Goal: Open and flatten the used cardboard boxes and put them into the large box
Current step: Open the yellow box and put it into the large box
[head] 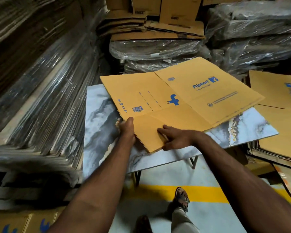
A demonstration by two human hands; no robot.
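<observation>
- One flattened box (180, 100) lies on the table (99, 118), printed side up, its far right corner hanging past the table's right edge.
- We have both hands on its near flap. Our left hand (127, 130) wraps the flap's left edge at the box's near left corner, thumb on top, the other fingers hidden beneath. Our right hand (173, 138) lies on top of the flap with fingers spread and nearly straight, thumb tucked at the flap's near edge.
- Grip state: left holds the flap edge; right presses flat rather than clasping, as far as we can tell.
- Handling, as we judge it: a light sheet for its span, stiff across the panels but ready to fold along the printed creases. Held by one corner alone it will likely droop or swing.
- Board surface looks smooth and dry, and the table top glossy, so we expect the box to slide easily once pushed.
- Edges look thin; the perforated tear strip along the right side looks like a weak line and is not a place to pull.
- Best hold, in our view: two opposite long edges near mid-panel, away from the flaps, so it stays flat when carried.
- Right of the table sits a pile (279, 132) of other flat cartons; wrapped bundles (158, 52) stand beyond the table's far edge. We cannot tell which is the large box.
</observation>
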